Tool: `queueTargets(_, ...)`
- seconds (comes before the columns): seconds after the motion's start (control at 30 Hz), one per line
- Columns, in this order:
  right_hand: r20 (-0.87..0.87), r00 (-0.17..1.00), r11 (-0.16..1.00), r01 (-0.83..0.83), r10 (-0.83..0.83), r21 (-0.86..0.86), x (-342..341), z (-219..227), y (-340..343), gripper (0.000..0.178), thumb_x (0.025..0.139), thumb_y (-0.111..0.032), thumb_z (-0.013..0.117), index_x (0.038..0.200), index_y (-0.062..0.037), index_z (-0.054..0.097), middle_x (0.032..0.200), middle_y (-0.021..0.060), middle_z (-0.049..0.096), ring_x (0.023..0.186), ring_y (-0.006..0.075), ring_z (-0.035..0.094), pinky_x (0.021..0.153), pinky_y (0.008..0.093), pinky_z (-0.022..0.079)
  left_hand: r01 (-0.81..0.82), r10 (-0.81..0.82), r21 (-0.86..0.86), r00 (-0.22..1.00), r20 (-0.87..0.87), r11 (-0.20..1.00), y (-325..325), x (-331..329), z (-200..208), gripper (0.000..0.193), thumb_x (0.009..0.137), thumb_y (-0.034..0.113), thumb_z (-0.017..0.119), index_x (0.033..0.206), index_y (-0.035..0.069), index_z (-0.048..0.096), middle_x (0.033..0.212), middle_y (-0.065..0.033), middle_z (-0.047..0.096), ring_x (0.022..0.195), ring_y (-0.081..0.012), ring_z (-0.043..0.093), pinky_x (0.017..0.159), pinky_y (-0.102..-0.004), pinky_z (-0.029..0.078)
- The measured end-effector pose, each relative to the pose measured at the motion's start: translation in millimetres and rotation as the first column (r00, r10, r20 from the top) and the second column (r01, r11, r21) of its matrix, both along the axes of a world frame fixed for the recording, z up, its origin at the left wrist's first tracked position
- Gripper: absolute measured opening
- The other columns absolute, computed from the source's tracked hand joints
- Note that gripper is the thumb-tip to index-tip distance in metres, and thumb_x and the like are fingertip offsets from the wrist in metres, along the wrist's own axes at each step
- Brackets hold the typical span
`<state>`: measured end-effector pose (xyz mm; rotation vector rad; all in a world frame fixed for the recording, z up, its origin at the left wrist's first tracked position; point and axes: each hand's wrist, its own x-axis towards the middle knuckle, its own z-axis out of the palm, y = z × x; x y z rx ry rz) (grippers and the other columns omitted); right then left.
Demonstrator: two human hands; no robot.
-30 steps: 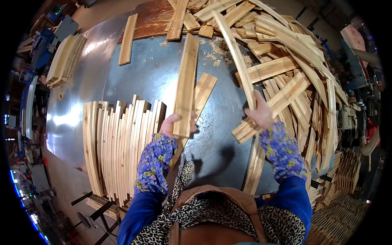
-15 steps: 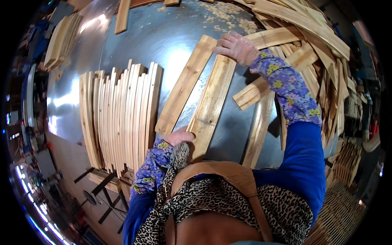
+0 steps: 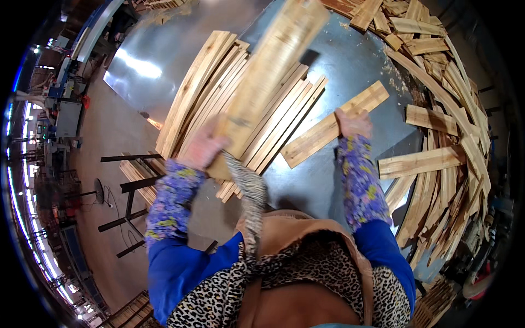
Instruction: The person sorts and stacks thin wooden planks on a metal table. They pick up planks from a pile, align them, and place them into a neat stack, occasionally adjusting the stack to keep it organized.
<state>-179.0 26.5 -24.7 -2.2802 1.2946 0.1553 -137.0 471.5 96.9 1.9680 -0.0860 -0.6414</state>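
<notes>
Head view: two wood slats in hand over a metal surface [image 3: 350, 60].

Left hand [image 3: 203, 147] is clamped on the near end of a long slat [image 3: 268, 76], lifted and tilted, its long axis running up and to the right over the neat stack of slats [image 3: 219, 98] that lies just beyond that hand. Right hand [image 3: 354, 122] rests on a shorter slat [image 3: 333, 124], lying flat and slanting the same way; its grip I cannot tell. Loose slats [image 3: 448, 136] crowd the right rim. Bare metal between stack and heap gives room; the surface's left edge drops to floor.
</notes>
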Motion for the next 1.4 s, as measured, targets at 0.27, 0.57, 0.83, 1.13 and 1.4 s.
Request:
queueTargets(0.27, -0.115, 0.955, 0.954, 0.256, -0.274, -0.154, 25.7, -16.2, 43.7, 0.083, 0.08, -0.038, 0.081, 0.151, -0.006, 0.05, 0.142, 0.0274, 0.063, 0.137, 0.0426, 0.062, 0.115, 0.0513, 0.053, -0.186, 0.186, 0.0, 0.979, -0.083, 0.982, 222.9, 80.1, 0.3, 0.074, 0.097, 0.011, 0.07, 0.166, -0.004, 0.047, 0.153, -0.0187, 0.065, 0.14, -0.0247, 0.061, 0.119, -0.0368, 0.049)
queueTargets(0.57, 0.212, 0.962, 0.904, -0.24, 0.172, 0.355, -75.6, -94.7, 165.3, 0.059, 0.105, -0.03, 0.065, 0.153, 0.0015, 0.05, 0.121, 0.0267, 0.07, 0.111, 0.037, 0.07, 0.098, 0.046, 0.06, -0.246, 0.222, 0.093, 0.951, 0.217, 0.965, 239.7, 60.7, -59.8, 0.057, 0.105, 0.014, 0.056, 0.159, -0.004, 0.057, 0.16, -0.0177, 0.061, 0.15, -0.0261, 0.054, 0.127, -0.0371, 0.038)
queueTargets(0.83, 0.129, 0.748, 0.756, -0.654, 0.651, -0.026, -60.3, -19.8, 72.9, 0.077, 0.094, -0.044, 0.071, 0.159, -0.0097, 0.046, 0.134, 0.0297, 0.069, 0.133, 0.0451, 0.065, 0.115, 0.0509, 0.05, -0.403, -0.114, 0.611, 0.766, 0.632, 0.682, 215.8, 58.7, -44.6, 0.072, 0.112, 0.05, 0.062, 0.165, 0.002, 0.05, 0.166, -0.0236, 0.052, 0.157, -0.036, 0.047, 0.128, -0.0476, 0.04)
queueTargets(1.13, -0.302, 0.903, 0.804, -0.416, 0.306, -0.426, -113.6, 0.2, -259.3, 0.055, 0.099, -0.029, 0.069, 0.148, -0.0079, 0.055, 0.143, 0.0221, 0.064, 0.127, 0.0409, 0.066, 0.106, 0.0534, 0.055, 0.074, -0.147, 0.225, 0.933, 0.328, 0.971, -191.8, -33.1, -92.6, 0.045, 0.108, 0.018, 0.066, 0.148, -0.002, 0.058, 0.134, -0.0199, 0.063, 0.126, -0.032, 0.061, 0.111, -0.0426, 0.053)
queueTargets(1.4, 0.339, 0.932, 0.874, -0.051, -0.133, 0.483, -169.5, 19.0, -227.5, 0.079, 0.104, -0.041, 0.074, 0.165, 0.001, 0.046, 0.154, 0.0194, 0.065, 0.141, 0.0292, 0.061, 0.119, 0.0393, 0.048, -0.227, -0.148, -0.464, 0.753, -0.642, 0.856, -414.3, -113.2, -174.4, 0.055, 0.098, 0.027, 0.076, 0.143, -0.003, 0.067, 0.124, -0.0216, 0.078, 0.114, -0.0321, 0.076, 0.099, -0.0451, 0.062)
